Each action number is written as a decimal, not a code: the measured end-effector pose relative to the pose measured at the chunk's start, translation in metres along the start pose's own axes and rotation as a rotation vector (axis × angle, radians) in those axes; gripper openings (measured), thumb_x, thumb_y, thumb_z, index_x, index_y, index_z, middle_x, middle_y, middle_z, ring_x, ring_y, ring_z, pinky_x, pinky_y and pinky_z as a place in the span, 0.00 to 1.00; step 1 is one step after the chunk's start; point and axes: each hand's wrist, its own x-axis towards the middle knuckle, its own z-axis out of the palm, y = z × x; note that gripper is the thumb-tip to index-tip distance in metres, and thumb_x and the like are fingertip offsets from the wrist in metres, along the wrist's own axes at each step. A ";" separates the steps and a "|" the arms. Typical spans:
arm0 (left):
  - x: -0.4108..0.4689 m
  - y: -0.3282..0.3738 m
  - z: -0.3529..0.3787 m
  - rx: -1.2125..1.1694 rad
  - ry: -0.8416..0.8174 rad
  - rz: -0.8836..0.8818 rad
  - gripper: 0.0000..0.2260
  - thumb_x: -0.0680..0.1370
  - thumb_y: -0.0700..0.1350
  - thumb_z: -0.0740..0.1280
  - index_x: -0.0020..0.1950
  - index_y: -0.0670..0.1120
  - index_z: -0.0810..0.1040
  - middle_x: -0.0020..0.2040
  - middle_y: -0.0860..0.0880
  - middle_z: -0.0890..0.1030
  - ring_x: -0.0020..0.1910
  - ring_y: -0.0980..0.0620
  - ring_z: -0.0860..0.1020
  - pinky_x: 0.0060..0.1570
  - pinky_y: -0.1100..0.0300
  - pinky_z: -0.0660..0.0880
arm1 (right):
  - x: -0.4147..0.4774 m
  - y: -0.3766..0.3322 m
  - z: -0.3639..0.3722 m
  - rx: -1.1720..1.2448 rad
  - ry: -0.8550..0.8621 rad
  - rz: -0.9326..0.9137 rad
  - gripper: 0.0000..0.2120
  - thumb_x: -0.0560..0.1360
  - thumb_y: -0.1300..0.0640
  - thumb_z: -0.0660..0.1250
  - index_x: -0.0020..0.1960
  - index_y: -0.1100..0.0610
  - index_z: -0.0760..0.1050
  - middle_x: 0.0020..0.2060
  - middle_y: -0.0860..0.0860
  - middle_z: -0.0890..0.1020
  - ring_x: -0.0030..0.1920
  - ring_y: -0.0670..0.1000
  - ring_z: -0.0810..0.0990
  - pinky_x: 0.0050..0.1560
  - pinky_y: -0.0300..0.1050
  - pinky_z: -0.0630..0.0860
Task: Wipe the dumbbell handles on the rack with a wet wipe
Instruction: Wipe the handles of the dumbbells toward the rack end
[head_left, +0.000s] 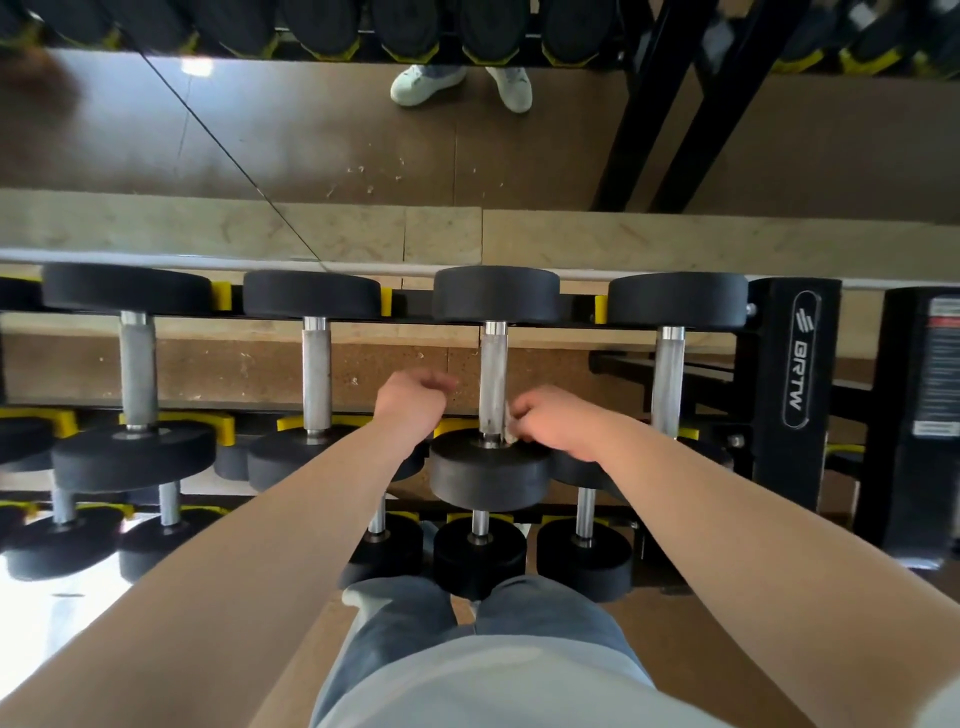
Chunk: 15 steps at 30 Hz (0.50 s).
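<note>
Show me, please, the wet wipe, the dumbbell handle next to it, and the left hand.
wet wipe (511, 427): head view, the white bit beside the handle's near end.
dumbbell handle (493, 371): head view, middle of the bare metal bar.
left hand (413, 408): head view, back of the hand.

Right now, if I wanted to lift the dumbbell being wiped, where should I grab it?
Probably the handle, at its bare middle, from above: it lies level between two wide heads, open on top. The right hand and wipe cover its near end.
</note>
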 end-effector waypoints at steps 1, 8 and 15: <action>-0.001 0.000 0.001 -0.016 0.000 -0.009 0.12 0.82 0.39 0.66 0.52 0.56 0.83 0.58 0.54 0.81 0.43 0.57 0.79 0.38 0.61 0.79 | 0.003 0.000 0.000 0.023 0.006 0.004 0.09 0.79 0.63 0.68 0.57 0.57 0.82 0.50 0.54 0.84 0.52 0.54 0.83 0.58 0.52 0.81; -0.003 -0.007 0.004 -0.109 -0.036 -0.012 0.06 0.82 0.44 0.67 0.53 0.54 0.81 0.46 0.50 0.85 0.47 0.52 0.84 0.47 0.57 0.83 | 0.007 -0.025 -0.021 0.778 0.391 -0.137 0.11 0.80 0.62 0.68 0.60 0.52 0.81 0.54 0.53 0.84 0.52 0.52 0.83 0.58 0.50 0.82; -0.005 -0.007 0.004 -0.058 0.016 -0.028 0.06 0.80 0.51 0.71 0.48 0.50 0.80 0.43 0.49 0.84 0.44 0.52 0.84 0.48 0.55 0.84 | -0.030 0.004 0.025 0.006 0.348 -0.251 0.10 0.78 0.54 0.73 0.58 0.49 0.80 0.55 0.43 0.82 0.50 0.40 0.79 0.53 0.38 0.78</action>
